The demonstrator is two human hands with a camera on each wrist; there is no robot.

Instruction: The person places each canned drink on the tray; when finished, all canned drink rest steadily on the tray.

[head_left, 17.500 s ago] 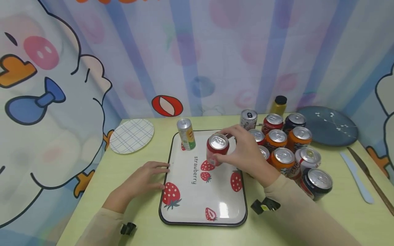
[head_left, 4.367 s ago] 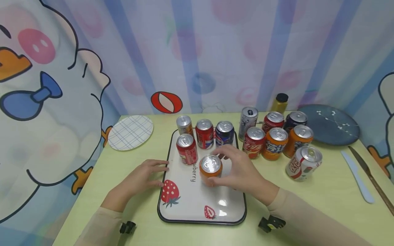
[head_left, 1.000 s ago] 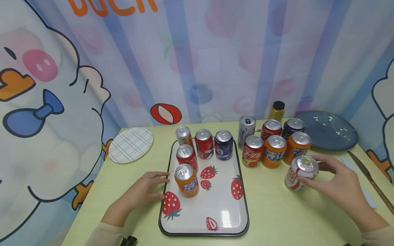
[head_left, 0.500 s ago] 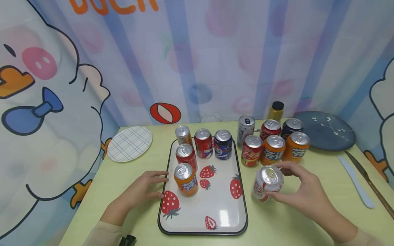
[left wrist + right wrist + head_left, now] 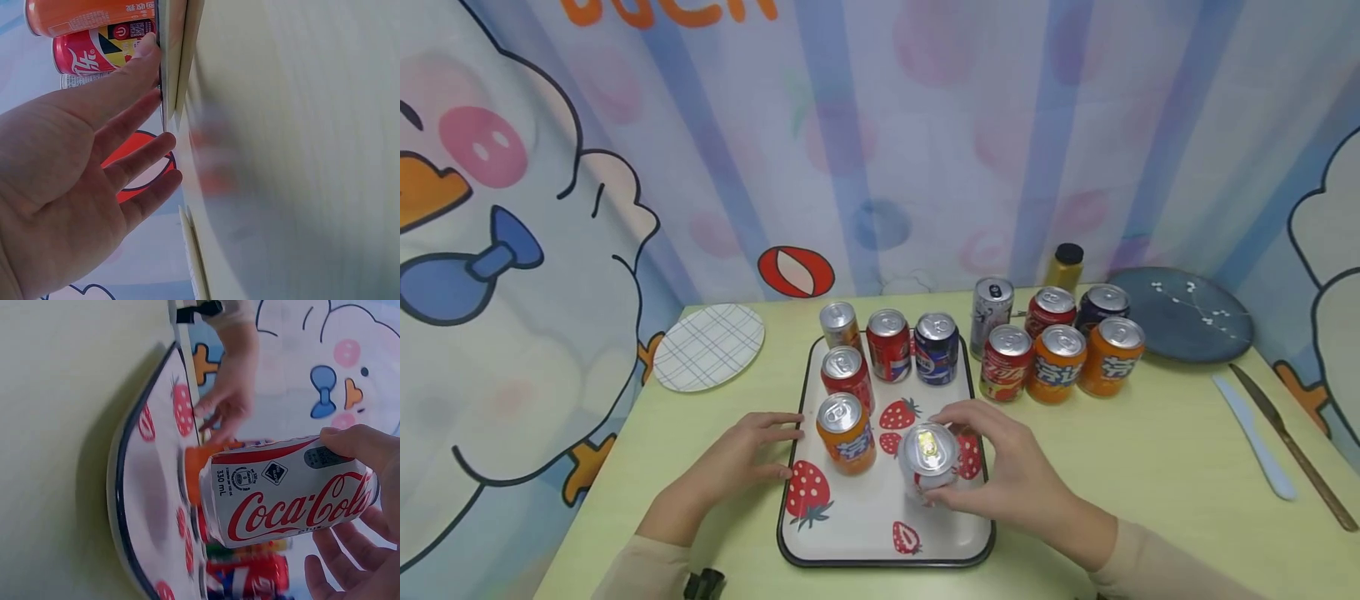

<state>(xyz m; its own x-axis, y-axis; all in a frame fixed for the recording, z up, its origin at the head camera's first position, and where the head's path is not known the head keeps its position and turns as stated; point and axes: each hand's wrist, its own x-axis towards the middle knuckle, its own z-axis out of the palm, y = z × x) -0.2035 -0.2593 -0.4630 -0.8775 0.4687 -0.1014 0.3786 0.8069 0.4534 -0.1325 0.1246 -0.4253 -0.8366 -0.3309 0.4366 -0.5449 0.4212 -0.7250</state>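
My right hand [image 5: 1026,475] grips a white-and-red Coca-Cola can [image 5: 284,494] between thumb and fingers, holding it upright over the right half of the strawberry tray [image 5: 850,533]. In the right wrist view, its base looks raised off the tray. My left hand [image 5: 733,462] has its fingers extended, touching the tray's left rim. Standing on the tray are an orange can [image 5: 853,450], a red can [image 5: 850,383] behind it, and a back row of a slim can [image 5: 841,321], a red can [image 5: 889,350] and a blue Pepsi can [image 5: 937,354].
Right of the tray stands a group of cans, with an orange can [image 5: 1056,371] in front and a tall silver can [image 5: 991,321] behind. Near them are a yellow bottle [image 5: 1064,271], dark plate [image 5: 1180,325], blue knife [image 5: 1255,437] and wooden-handled knife [image 5: 1300,454]. A checked plate [image 5: 709,348] lies left.
My right hand has carried the Coca-Cola can leftward from the table to over the tray. Earlier, the orange can was set at the tray's left side. My left hand stays at the rim.
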